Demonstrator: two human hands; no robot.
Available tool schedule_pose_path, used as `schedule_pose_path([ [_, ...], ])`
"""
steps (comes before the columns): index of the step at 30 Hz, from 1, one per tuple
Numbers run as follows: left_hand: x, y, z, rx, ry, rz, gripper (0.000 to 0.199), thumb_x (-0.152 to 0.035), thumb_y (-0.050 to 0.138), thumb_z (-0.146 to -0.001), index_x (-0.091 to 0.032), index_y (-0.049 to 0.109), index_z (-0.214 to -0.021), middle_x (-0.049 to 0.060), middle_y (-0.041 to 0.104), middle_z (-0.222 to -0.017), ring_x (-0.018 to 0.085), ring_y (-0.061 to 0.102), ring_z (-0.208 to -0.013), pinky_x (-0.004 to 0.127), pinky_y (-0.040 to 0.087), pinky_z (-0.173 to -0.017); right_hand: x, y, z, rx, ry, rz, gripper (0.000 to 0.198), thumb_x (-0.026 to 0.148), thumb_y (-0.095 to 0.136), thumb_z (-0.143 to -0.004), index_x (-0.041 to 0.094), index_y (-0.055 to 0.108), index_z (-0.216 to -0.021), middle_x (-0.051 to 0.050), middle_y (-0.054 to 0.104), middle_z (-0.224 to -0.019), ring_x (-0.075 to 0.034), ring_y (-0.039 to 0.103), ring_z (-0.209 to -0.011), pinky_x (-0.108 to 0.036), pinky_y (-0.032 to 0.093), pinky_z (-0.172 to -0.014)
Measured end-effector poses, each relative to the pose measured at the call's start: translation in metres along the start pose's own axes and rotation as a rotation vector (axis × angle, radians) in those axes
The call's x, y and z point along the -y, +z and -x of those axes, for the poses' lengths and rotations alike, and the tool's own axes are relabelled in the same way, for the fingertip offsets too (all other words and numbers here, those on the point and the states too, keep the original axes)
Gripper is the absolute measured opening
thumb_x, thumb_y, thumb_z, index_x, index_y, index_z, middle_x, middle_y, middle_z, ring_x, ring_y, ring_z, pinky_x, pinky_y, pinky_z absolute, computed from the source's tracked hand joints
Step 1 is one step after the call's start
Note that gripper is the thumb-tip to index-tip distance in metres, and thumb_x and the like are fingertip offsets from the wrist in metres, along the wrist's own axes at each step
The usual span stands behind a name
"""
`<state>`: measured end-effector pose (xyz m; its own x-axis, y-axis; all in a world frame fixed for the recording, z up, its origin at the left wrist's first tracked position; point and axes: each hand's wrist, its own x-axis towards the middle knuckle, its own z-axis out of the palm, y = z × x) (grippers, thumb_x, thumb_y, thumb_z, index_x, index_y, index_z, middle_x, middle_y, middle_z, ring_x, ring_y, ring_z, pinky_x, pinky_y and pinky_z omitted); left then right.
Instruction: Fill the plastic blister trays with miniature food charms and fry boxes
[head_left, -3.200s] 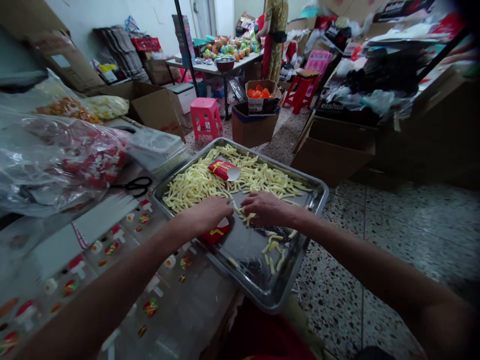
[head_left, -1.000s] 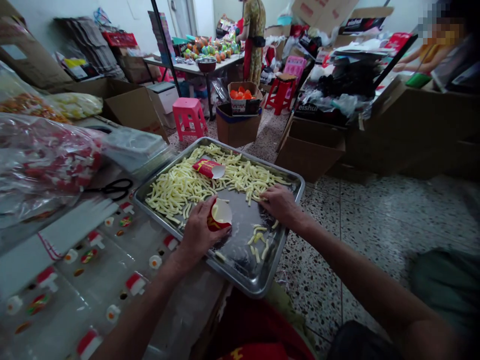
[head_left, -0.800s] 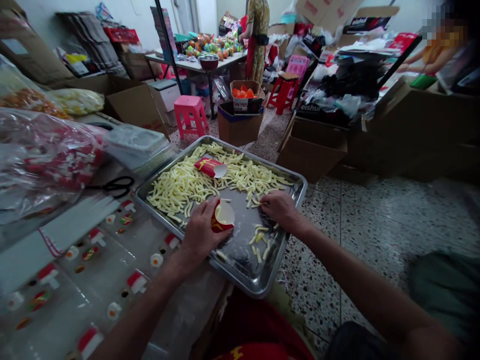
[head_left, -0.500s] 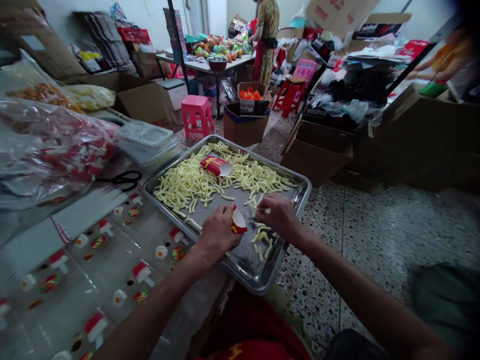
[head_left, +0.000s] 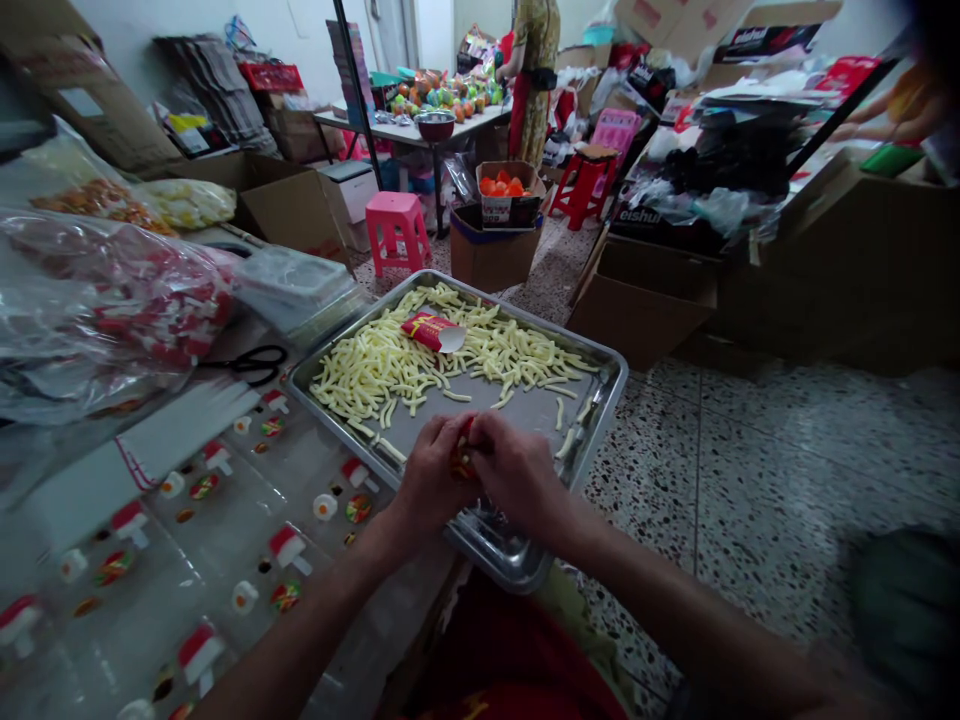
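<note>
My left hand (head_left: 436,470) is wrapped round a small red french fry carton (head_left: 463,455), which shows only in part between my hands. My right hand (head_left: 517,465) presses against the carton's mouth with its fingers curled together; whatever they hold is hidden. Both hands are over the near part of a metal tray (head_left: 611,400). Pale yellow french fry pieces (head_left: 367,370) lie heaped across the tray's far half, with a few loose ones near the right rim. A second red carton (head_left: 433,332) rests on top of the heap.
Left of the tray, a plastic-covered table (head_left: 247,500) bears small food-shaped pieces, black scissors (head_left: 259,364) and a clear bag (head_left: 150,290) of red-and-white pieces. Beyond stand a pink stool (head_left: 397,232) and cardboard boxes (head_left: 641,300). A person (head_left: 536,80) stands at the back table.
My right hand has moved left and toward me, from the loose fries to the carton in my left hand. The carton has turned and is now mostly covered by my fingers.
</note>
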<state>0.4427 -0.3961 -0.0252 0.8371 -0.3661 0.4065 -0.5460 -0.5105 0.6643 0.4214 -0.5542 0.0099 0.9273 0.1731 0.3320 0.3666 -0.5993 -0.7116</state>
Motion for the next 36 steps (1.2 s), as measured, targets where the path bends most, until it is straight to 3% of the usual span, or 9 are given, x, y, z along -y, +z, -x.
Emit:
schedule_pose_path([
  [4, 0.003, -0.013, 0.013, -0.005, -0.027, -0.036, 0.073, -0.010, 0.070, -0.070, -0.021, 0.049, -0.140, 0.008, 0.059, -0.120, 0.024, 0.057, -0.111, 0.039, 0.049, -0.099, 0.007, 0.001, -0.005, 0.157, -0.077, -0.127, 0.016, 0.005, 0.056, -0.087, 0.021, 0.059, -0.088, 0.001, 0.066, -0.084, -0.013, 0.059, -0.071, -0.024, 0.042, -0.066],
  [7, 0.006, -0.034, 0.024, -0.006, -0.117, -0.128, 0.080, -0.016, 0.078, -0.069, -0.022, 0.047, -0.143, 0.009, 0.058, -0.125, 0.027, 0.056, -0.116, 0.041, 0.046, -0.104, -0.010, -0.015, -0.030, 0.149, -0.078, -0.118, 0.008, 0.015, 0.067, -0.087, 0.021, 0.067, -0.092, 0.000, 0.070, -0.087, -0.014, 0.063, -0.075, -0.024, 0.045, -0.070],
  [11, 0.013, -0.063, 0.033, -0.107, -0.260, -0.156, 0.078, -0.023, 0.082, -0.070, -0.022, 0.049, -0.141, 0.009, 0.060, -0.128, 0.027, 0.057, -0.117, 0.041, 0.046, -0.105, -0.050, -0.014, -0.092, 0.179, -0.033, 0.210, 0.015, 0.020, 0.070, -0.086, 0.019, 0.075, -0.100, -0.004, 0.074, -0.088, -0.017, 0.065, -0.076, -0.027, 0.045, -0.071],
  [16, 0.021, -0.086, 0.042, -0.143, -0.283, -0.148, 0.078, -0.024, 0.081, -0.073, -0.022, 0.047, -0.143, 0.010, 0.060, -0.127, 0.026, 0.058, -0.115, 0.040, 0.047, -0.103, -0.066, 0.031, -0.143, 0.358, -0.105, 0.586, 0.022, 0.030, 0.064, -0.090, 0.017, 0.077, -0.103, -0.011, 0.074, -0.102, -0.023, 0.068, -0.089, -0.030, 0.044, -0.075],
  [21, 0.027, -0.095, 0.045, -0.149, -0.292, -0.139, 0.077, -0.025, 0.080, -0.074, -0.024, 0.046, -0.143, 0.009, 0.059, -0.128, 0.026, 0.058, -0.117, 0.040, 0.047, -0.104, -0.053, 0.064, -0.147, 0.387, -0.020, 0.750, 0.034, 0.040, 0.060, -0.091, 0.011, 0.078, -0.093, -0.019, 0.074, -0.092, -0.028, 0.069, -0.087, -0.032, 0.044, -0.072],
  [27, 0.029, -0.089, 0.043, -0.117, -0.270, -0.097, 0.077, -0.027, 0.080, -0.073, -0.024, 0.047, -0.143, 0.009, 0.060, -0.129, 0.027, 0.058, -0.118, 0.040, 0.046, -0.105, -0.059, 0.079, -0.148, 0.326, 0.075, 0.683, 0.027, 0.033, 0.069, -0.077, 0.021, 0.078, -0.100, -0.010, 0.076, -0.096, -0.024, 0.068, -0.087, -0.029, 0.042, -0.067],
  [33, 0.027, -0.095, 0.047, -0.089, -0.277, -0.106, 0.080, -0.029, 0.083, -0.072, -0.022, 0.048, -0.143, 0.009, 0.060, -0.129, 0.026, 0.059, -0.118, 0.039, 0.046, -0.105, -0.062, 0.051, -0.143, 0.189, -0.020, 0.512, 0.020, 0.031, 0.072, -0.071, 0.021, 0.078, -0.087, -0.005, 0.073, -0.097, -0.019, 0.064, -0.079, -0.028, 0.040, -0.066],
  [36, 0.027, -0.096, 0.046, -0.096, -0.319, -0.121, 0.080, -0.031, 0.083, -0.072, -0.021, 0.049, -0.143, 0.010, 0.061, -0.127, 0.027, 0.060, -0.116, 0.040, 0.047, -0.103, -0.066, 0.030, -0.136, 0.121, -0.023, 0.465, 0.018, 0.027, 0.071, -0.070, 0.020, 0.077, -0.086, -0.003, 0.072, -0.082, -0.018, 0.061, -0.070, -0.028, 0.038, -0.065],
])
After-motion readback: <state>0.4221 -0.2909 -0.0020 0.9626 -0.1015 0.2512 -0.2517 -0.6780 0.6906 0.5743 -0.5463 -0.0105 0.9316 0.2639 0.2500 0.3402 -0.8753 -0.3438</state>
